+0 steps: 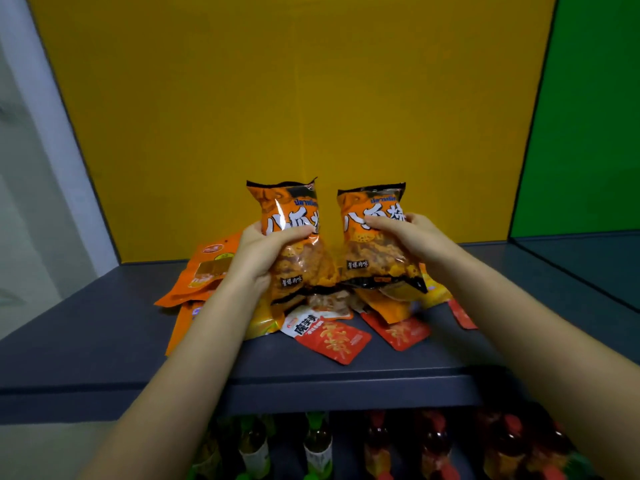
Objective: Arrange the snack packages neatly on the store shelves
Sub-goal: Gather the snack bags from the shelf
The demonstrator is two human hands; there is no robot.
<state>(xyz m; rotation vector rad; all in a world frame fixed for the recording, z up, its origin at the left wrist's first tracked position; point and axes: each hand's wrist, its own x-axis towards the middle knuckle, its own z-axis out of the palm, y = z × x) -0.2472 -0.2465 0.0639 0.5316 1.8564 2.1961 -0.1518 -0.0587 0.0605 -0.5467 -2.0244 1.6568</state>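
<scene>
1. Head view: the left hand point(258, 252) curls its fingers point(296, 233) round the left orange bag point(291, 202); the right hand point(412, 237) grips the right orange bag point(370, 251), both upright just above the dark shelf point(381, 362)
2. Loose snack packets point(334, 337) lie heaped on the shelf beneath them; bottles point(318, 445) stand below it

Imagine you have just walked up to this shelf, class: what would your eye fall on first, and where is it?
First come two matching orange snack bags held upright side by side at centre: the left bag gripped by the left hand, the right bag by the right hand. Beneath them a pile of orange and red packets lies jumbled on the dark shelf, against a bright yellow back wall.
</scene>
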